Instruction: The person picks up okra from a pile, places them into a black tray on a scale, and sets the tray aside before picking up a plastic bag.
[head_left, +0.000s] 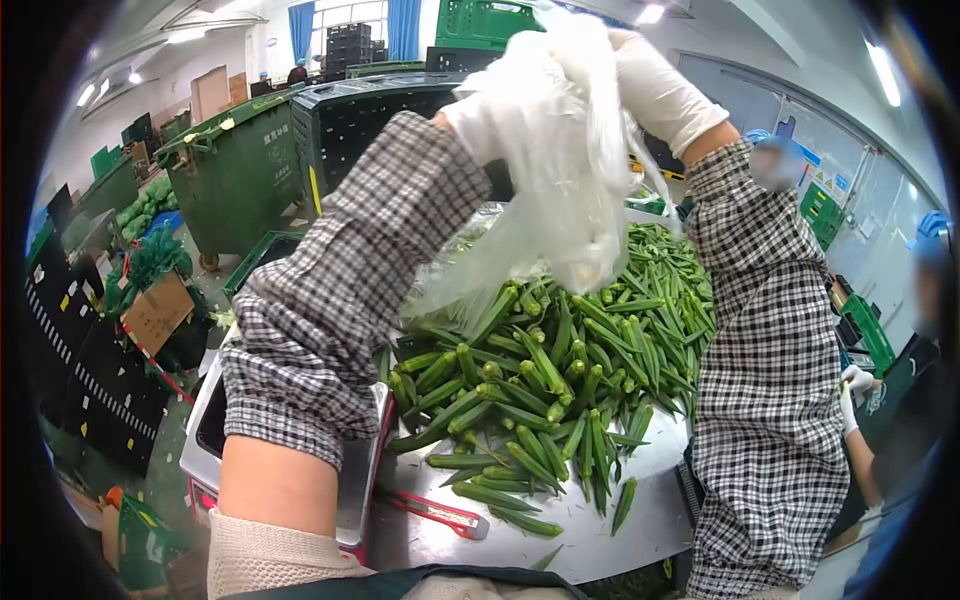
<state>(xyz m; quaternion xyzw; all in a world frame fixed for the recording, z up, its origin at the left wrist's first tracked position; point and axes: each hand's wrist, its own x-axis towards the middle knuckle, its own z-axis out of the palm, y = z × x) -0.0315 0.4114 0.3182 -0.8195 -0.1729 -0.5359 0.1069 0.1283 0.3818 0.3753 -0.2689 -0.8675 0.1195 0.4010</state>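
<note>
Both my hands are raised at the top of the head view in white gloves, with checked sleeves below them. My left hand and my right hand are closed on a clear plastic bag, which hangs down crumpled between them; its folds hide some of my fingers. Beneath the bag lies a big heap of green okra on a metal table, with several loose pods toward the near edge. A red-and-white utility knife rests on the table left of those pods.
A weighing scale stands at the left, under my left forearm. Green wheeled bins and black crates are beyond the table. Another person is at the right edge, with a gloved hand showing.
</note>
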